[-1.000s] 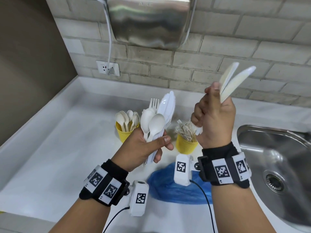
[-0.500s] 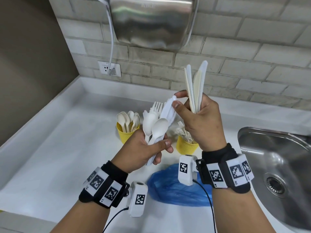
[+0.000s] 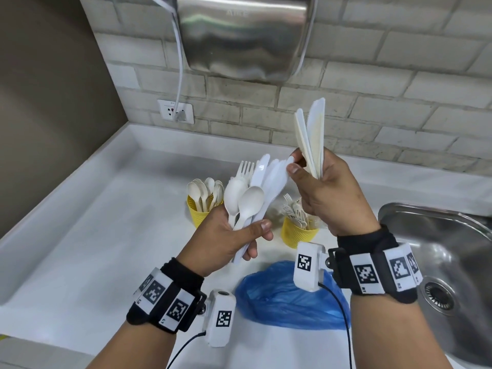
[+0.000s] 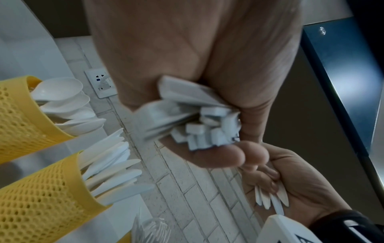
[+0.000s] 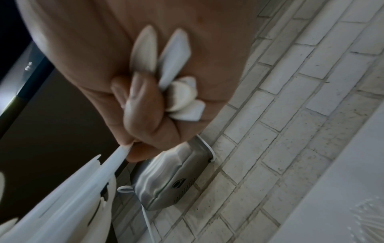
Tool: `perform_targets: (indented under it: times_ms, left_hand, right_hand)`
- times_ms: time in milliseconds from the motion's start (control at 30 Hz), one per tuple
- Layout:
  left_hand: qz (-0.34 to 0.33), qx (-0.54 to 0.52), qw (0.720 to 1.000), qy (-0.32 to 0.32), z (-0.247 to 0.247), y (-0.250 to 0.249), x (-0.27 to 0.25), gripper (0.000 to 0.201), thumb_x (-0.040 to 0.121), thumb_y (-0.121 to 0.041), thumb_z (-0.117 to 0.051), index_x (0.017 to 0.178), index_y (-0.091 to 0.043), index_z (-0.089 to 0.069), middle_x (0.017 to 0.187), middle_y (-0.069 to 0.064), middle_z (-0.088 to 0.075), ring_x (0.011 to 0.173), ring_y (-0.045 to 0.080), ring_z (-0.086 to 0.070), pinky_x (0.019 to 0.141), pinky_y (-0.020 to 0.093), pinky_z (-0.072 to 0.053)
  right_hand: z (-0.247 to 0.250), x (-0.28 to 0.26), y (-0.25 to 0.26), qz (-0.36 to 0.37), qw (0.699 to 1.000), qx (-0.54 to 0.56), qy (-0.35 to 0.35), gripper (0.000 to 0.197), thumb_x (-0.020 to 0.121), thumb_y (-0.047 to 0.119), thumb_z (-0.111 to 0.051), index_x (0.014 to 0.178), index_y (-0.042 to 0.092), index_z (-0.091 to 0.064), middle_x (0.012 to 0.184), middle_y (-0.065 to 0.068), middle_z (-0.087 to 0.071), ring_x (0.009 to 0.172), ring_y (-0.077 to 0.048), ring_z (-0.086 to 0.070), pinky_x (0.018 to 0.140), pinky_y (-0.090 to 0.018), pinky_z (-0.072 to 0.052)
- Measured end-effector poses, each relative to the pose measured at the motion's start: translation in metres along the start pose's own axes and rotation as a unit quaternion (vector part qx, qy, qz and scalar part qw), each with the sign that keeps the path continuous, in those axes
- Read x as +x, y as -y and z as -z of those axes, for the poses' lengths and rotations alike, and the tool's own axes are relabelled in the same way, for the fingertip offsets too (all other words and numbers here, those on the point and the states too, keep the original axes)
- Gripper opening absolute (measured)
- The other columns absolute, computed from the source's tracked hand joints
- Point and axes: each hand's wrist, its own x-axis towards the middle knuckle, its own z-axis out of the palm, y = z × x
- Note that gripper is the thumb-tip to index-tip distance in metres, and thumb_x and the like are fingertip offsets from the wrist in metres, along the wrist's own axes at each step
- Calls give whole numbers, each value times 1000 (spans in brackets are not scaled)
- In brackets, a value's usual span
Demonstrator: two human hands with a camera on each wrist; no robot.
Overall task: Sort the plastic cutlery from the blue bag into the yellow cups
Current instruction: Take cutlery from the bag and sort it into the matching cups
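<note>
The left hand (image 3: 226,235) is gripping a mixed bunch (image 3: 253,193) of white spoons, forks and knives by the handles, fanned upward above the worktop (image 3: 106,235). From the left wrist, the handle ends (image 4: 199,129) are poking out under the curled fingers. The right hand (image 3: 332,193) is clenching a few knives (image 3: 311,139) upright in its palm, and its thumb and forefinger are pinching the tip of one knife (image 3: 277,177) in the bunch. The right wrist view is blurred, but the pinched blade (image 5: 116,157) is running down and left from the fingertips.

Behind the hands, two yellow cups are standing on the worktop: the spoon cup (image 3: 199,211) on the left, the fork cup (image 3: 298,233) on the right. The left wrist is also catching a cup of knives (image 4: 41,197) beside the spoon cup; the head view is not showing it. The blue bag (image 3: 279,302) is lying crumpled on the worktop, near the person, under the right wrist.

A steel sink (image 3: 452,249) is sitting to the right. On the brick wall, a hand dryer (image 3: 239,35) is hanging, its cord running to a socket (image 3: 175,111).
</note>
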Motion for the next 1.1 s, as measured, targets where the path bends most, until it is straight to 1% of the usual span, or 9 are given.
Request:
perform_targets:
  times_ms: [133,233,333,433,600,733,900,1000,1100]
  left_hand:
    - [4,2,1000,-6,-2,2,-2,19,97,-14,-67,102,5,-67,89,16,-75,58,27,-59,59,41,-51]
    - [-9,14,1000,-11,2,0,1,17,98,-14,-66,98,3,-69,90,16,-75,58,27,-61,58,41,-51]
    - [-18,20,1000,-16,6,-1,1,16,98,-17,-66,99,-2,-69,89,13,-75,58,25,-61,57,38,-52]
    - [-21,19,999,-20,7,-1,1,17,97,-18,-65,100,-2,-69,89,12,-75,59,25,-61,56,39,-51]
    - [-20,11,999,-27,7,0,1,20,98,-18,-65,103,0,-68,89,13,-75,58,25,-59,58,39,-50]
    - [-26,8,999,-28,11,-2,1,16,98,-16,-66,102,-1,-68,88,13,-75,55,24,-56,58,40,-49]
    - [-30,6,999,-30,6,1,-4,22,96,-19,-67,106,1,-68,88,13,-75,55,25,-56,58,41,-50]
    - [-39,2,999,-32,5,-2,-1,24,95,-21,-68,104,1,-68,88,14,-75,55,25,-56,57,41,-50]
    - [-53,14,998,-32,7,-4,-1,26,93,-26,-68,101,-1,-69,86,13,-75,56,27,-58,57,42,-51]
  right_hand:
    - [-4,-4,0,-22,998,51,-35,5,98,5,-64,100,9,-61,65,15,-55,43,-4,-48,44,-14,-35]
    - [-10,0,-1,-19,995,61,-71,7,96,2,-67,102,6,-66,77,3,-61,43,-3,-52,46,-10,-37]
    - [-13,3,-2,-16,993,60,-96,9,94,2,-68,98,10,-71,70,9,-62,43,-2,-52,48,-9,-38]
    - [-12,3,-1,-31,987,104,-120,10,95,2,-67,97,10,-72,71,5,-61,41,-3,-43,42,-19,-34]
    - [-8,2,0,-49,971,177,-154,11,99,2,-62,100,10,-69,65,2,-52,38,-11,-29,41,-19,-27]
    - [-15,0,-4,-87,973,189,-101,17,98,10,-66,110,-3,-67,53,3,-34,40,-12,-22,42,-20,-23]
    - [-29,-12,-11,-121,959,244,-71,37,95,15,-70,103,-19,-57,56,-4,-30,40,-12,-24,39,-20,-25]
    - [-44,-16,-10,-113,941,299,-111,24,93,19,-72,99,-2,-62,51,-1,-28,39,-11,-22,38,-20,-24]
    - [-64,-25,-10,-106,927,329,-143,24,95,16,-70,80,8,-54,46,-1,-31,34,-13,-25,38,-20,-26]
